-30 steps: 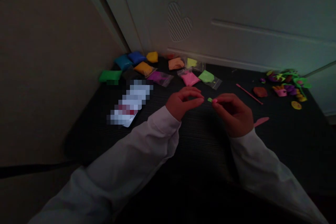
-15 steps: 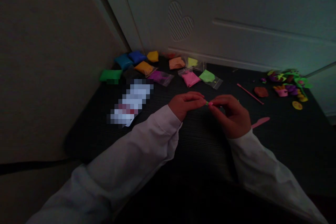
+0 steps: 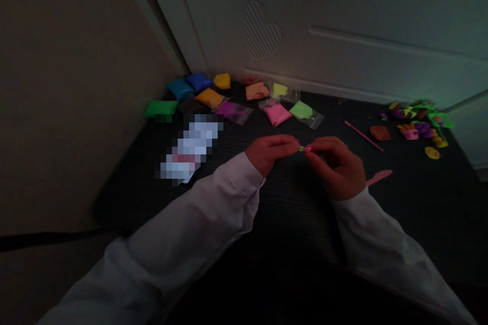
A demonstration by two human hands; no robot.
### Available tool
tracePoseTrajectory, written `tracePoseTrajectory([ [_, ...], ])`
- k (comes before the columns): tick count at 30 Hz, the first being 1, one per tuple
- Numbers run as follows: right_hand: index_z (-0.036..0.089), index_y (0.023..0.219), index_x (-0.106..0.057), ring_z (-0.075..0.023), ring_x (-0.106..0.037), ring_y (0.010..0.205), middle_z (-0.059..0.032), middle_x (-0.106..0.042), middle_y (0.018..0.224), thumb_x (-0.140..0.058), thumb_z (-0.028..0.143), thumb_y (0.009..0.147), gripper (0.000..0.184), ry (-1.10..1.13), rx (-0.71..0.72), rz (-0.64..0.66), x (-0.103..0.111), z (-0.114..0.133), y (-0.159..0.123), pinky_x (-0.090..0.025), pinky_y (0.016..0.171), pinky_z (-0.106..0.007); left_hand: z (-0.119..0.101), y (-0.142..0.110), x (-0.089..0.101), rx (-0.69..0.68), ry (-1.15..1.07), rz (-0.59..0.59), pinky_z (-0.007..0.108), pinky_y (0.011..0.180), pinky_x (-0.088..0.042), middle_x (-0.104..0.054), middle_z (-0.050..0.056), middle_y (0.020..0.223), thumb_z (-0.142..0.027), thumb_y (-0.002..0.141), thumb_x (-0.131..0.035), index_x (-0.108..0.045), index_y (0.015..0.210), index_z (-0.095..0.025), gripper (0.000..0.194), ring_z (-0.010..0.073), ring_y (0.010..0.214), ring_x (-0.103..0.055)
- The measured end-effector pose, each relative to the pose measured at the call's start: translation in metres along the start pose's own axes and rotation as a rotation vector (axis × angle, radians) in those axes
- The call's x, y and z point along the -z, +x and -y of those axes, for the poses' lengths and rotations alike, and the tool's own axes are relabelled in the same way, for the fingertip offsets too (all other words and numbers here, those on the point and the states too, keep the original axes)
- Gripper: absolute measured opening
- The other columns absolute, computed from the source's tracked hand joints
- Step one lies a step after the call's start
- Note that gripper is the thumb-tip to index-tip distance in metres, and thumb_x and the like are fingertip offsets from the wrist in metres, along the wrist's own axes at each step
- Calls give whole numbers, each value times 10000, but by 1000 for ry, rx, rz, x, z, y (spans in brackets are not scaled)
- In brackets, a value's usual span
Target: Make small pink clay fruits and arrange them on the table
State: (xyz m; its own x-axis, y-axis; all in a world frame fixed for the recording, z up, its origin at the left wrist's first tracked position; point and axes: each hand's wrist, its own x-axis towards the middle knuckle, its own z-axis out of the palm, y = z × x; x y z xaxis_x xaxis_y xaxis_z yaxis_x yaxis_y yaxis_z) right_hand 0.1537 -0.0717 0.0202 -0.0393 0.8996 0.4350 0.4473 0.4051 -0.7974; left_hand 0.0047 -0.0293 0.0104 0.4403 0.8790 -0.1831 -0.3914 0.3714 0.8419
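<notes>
Above the middle of the dark table (image 3: 290, 198), my left hand (image 3: 271, 153) pinches a small light-green piece of modelling clay (image 3: 301, 149) between thumb and fingers. Facing it, my right hand (image 3: 339, 166) has its thumb and forefinger closed on a small pink piece of modelling clay (image 3: 307, 150). The green and pink pieces meet in the narrow space between my fingertips. Most of both pieces is hidden by the fingers. Beyond the hands lie an opened bag of pink clay (image 3: 277, 114) and one of light-green clay (image 3: 301, 110).
Several clay packets, including a green one (image 3: 161, 108), line the back left. A blurred-out bright rectangle (image 3: 192, 150) lies left. On the right are a pink stick tool (image 3: 363, 135), a pink plastic knife (image 3: 381, 177), a brown clay lump (image 3: 379, 133) and colourful clay shapes (image 3: 423, 127). A white panel (image 3: 343, 56) stands behind.
My fingertips have drawn slightly apart, so a little more of the green piece shows between them. Both hands keep their pinch, and the things on the table have stayed put.
</notes>
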Motion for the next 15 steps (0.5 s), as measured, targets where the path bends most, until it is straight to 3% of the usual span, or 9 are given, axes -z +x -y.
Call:
tracePoseTrajectory([
  [10, 219, 813, -590, -141, -535, 772, -20, -566, 817, -576, 217, 712, 102, -20, -9, 6, 1, 1, 0, -445, 692, -315, -1, 1, 1, 67, 27, -54, 251, 614, -287, -596, 5, 759, -252, 557, -667, -653, 683, -155, 160, 96, 686, -463],
  [15, 219, 818, -589, -142, -535, 780, -20, -559, 825, -579, 204, 708, 111, -15, 4, 5, 0, 0, 0, -445, 695, -314, 1, 2, 1, 24, 10, -5, 260, 674, -318, -589, -5, 740, -252, 508, -700, -640, 614, -151, 159, 96, 707, -481],
])
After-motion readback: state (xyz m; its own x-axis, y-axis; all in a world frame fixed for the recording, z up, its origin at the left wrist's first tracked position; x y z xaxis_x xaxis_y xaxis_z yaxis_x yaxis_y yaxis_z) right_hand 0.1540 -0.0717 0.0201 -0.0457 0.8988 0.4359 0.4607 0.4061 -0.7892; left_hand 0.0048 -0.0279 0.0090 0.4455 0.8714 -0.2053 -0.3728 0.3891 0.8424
